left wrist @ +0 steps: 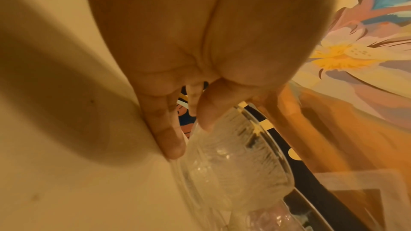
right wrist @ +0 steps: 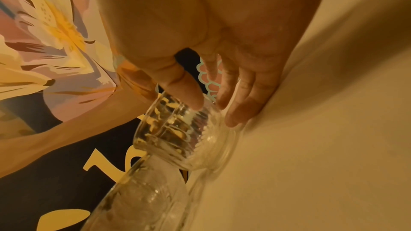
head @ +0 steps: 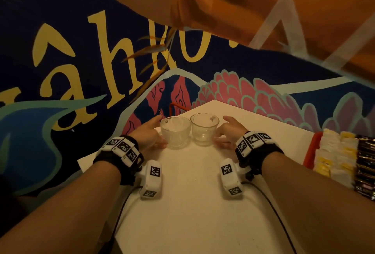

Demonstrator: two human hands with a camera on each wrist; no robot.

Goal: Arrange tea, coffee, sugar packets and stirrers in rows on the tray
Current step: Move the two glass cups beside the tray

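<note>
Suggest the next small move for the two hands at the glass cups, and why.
Probably pull both hands back and reach right: the left hand and right hand flank the two glass cups with straight fingers, both cups stand upright on the table, while the packets sit at the right edge.
</note>
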